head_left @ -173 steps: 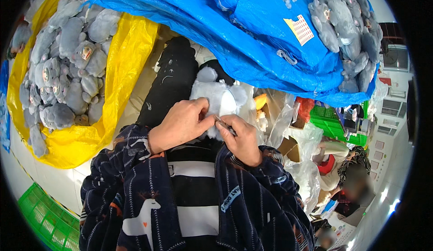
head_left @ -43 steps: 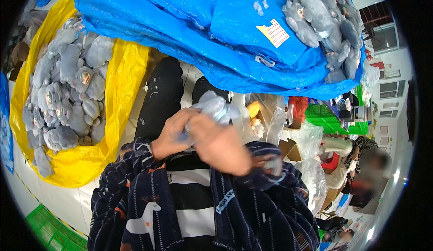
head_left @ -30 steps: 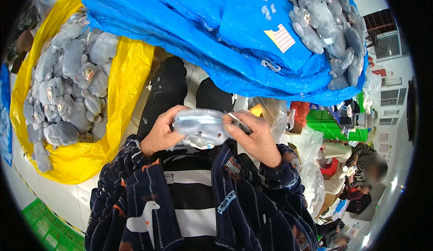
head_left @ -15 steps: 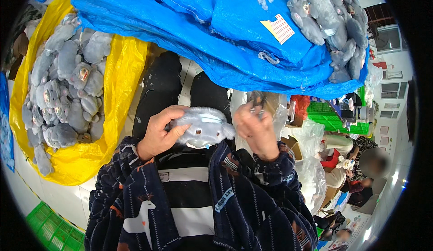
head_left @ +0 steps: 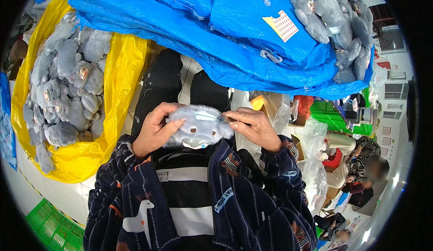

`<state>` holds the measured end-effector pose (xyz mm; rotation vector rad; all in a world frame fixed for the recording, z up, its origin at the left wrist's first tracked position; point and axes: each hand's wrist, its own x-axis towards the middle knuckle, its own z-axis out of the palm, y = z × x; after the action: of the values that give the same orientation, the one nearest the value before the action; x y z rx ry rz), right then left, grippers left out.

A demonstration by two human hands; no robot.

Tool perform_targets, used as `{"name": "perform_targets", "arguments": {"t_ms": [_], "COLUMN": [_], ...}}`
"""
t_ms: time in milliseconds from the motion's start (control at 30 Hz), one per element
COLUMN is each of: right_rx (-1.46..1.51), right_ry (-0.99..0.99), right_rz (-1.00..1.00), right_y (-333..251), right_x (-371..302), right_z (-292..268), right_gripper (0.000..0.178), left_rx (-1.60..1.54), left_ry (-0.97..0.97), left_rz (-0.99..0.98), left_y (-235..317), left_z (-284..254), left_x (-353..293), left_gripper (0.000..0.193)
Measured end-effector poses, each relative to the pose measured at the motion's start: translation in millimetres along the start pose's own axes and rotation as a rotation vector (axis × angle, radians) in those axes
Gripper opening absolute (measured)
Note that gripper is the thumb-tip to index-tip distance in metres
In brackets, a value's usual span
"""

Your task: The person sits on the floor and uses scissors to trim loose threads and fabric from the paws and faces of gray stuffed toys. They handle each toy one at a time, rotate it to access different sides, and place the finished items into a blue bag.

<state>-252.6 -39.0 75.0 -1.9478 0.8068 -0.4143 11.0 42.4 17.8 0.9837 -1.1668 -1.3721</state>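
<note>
A grey plush animal head piece [head_left: 198, 127] with two small dark eye holes and a white patch at its lower edge is held over my lap. My left hand [head_left: 158, 129] grips its left side, thumb on top and fingers curled behind. On the other side, my right hand [head_left: 255, 127] pinches the upper right edge between thumb and forefinger. A pale shiny strip runs along the upper part of the head piece. Whatever else may lie between my right fingertips is too small to make out.
A yellow sack [head_left: 124, 84] full of grey plush pieces [head_left: 67, 66] stands at the left. Blue sheeting [head_left: 180, 16] spreads ahead, with more plush pieces [head_left: 331, 11] and a sticker sheet [head_left: 283, 26]. Green crates [head_left: 329, 115], clear plastic bags [head_left: 311, 174] and other people [head_left: 365, 160] are at the right.
My right hand has moved left from beside the plush head piece and now pinches its right edge. The dark object near its fingers is no longer visible. My left hand keeps its hold.
</note>
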Motion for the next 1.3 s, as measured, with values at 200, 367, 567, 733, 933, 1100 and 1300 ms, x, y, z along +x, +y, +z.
{"name": "perform_targets", "arguments": {"t_ms": [200, 367, 567, 733, 933, 1100, 1300], "right_rx": [0.025, 0.012, 0.017, -0.035, 0.417, 0.370, 1.005], "right_ry": [0.013, 0.017, 0.027, 0.050, 0.284, 0.431, 0.403], "right_rz": [-0.032, -0.027, -0.031, -0.046, 0.251, 0.319, 0.536], "right_y": [3.0, 2.9, 3.2, 2.7, 15.6, 10.0, 39.6], "right_x": [1.3, 2.0, 0.4, 6.0, 7.6, 30.5, 42.7], "right_z": [0.2, -1.1, -1.0, 4.2, 36.2, 56.1, 59.5], "right_gripper": [0.026, 0.027, 0.025, 0.021, 0.027, 0.023, 0.027], "left_rx": [-0.011, -0.006, 0.000, 0.109, 0.003, -0.244, -0.345], "left_ry": [0.010, 0.009, 0.018, 0.044, 0.174, 0.235, 0.267], "left_rz": [0.003, -0.016, -0.037, -0.035, -0.103, -0.186, -0.295], "left_y": [-2.4, -2.4, -0.1, 6.6, -3.4, -9.5, -10.9], "left_z": [1.1, 0.4, 1.7, 4.2, 2.3, 0.5, -16.4], "left_x": [2.5, 3.4, 4.1, 7.4, 19.3, 30.7, 34.2], "left_gripper": [0.021, 0.023, 0.025, 0.023, 0.017, 0.014, 0.017]}}
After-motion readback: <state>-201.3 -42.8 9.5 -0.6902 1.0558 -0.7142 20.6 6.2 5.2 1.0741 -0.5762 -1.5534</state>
